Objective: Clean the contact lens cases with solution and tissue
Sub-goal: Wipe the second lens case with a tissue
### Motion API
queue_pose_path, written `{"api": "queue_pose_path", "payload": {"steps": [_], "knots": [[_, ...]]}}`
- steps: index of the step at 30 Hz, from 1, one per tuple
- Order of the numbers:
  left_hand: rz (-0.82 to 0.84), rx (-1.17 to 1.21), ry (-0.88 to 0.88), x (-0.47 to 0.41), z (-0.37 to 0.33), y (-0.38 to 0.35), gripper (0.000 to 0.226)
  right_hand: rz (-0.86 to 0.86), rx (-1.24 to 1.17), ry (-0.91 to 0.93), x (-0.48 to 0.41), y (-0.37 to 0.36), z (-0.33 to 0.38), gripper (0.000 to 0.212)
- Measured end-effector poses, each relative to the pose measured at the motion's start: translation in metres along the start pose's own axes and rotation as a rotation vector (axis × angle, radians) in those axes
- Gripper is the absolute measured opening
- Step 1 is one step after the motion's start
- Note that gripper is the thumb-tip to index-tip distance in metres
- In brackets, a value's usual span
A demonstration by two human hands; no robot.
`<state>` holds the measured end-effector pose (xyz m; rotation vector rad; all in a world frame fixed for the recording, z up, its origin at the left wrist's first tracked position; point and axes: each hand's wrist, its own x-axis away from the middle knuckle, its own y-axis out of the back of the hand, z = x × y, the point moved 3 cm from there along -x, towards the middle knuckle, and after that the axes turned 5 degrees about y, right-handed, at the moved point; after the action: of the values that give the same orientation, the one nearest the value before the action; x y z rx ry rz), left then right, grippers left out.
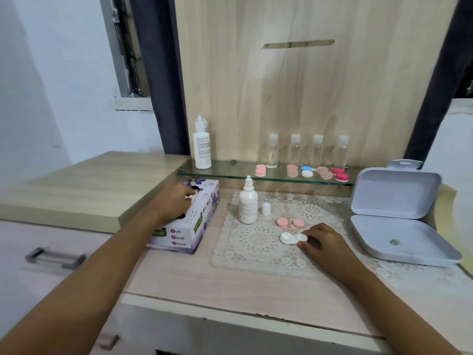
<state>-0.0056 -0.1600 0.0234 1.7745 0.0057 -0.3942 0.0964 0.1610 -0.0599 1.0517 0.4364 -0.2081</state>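
Observation:
A white open lens case point(290, 238) lies on the lace mat point(250, 249), its two wells uncapped. My right hand point(323, 243) holds its right end between curled fingers. Two pink caps point(289, 222) lie just behind it. An uncapped solution bottle point(248, 204) stands on the mat with its small white cap point(266, 208) beside it. My left hand point(176, 203) reaches into the slot of the purple tissue box point(190, 231), fingertips pinching at a tissue.
A glass shelf point(225, 172) carries a taller white bottle point(202, 143), several clear bottles point(307, 149) and several pink, blue-white and red lens cases point(307, 171). An open grey box point(399, 216) sits at the right. A raised wooden top point(84, 188) lies left.

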Motion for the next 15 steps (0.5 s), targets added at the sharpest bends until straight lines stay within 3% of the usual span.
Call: {"api": "queue_pose_path", "payload": {"steps": [7, 15], "knots": [[0.179, -0.072, 0.043, -0.018, 0.015, -0.005, 0.016, 0.001, -0.004, -0.005, 0.000, 0.001, 0.002, 0.021], [0.159, -0.054, 0.013, -0.023, 0.021, -0.009, 0.020, 0.000, -0.021, -0.016, 0.001, 0.003, 0.003, 0.027]]}}
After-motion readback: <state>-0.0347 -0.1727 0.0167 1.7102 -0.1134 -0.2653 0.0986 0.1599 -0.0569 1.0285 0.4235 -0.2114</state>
